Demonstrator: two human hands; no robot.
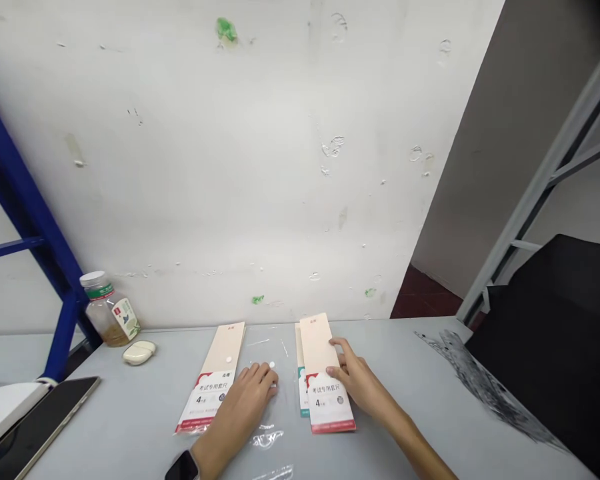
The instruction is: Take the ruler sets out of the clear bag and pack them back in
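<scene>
One red-banded packet (318, 357): right edge under right grip (360, 380), rest leftward.

Left hand (250, 397) palm down, fingers (260, 373) bent; right hand (357, 381) angled inward, thumb (337, 373) parted from index.

Dormitory, seemingly (blue metal frame (20, 183))

"考试专用套尺" and "4" readable on flat cream-and-red paper packet (320, 353) and on matching cream-and-red packet (215, 377) left of it.
</scene>
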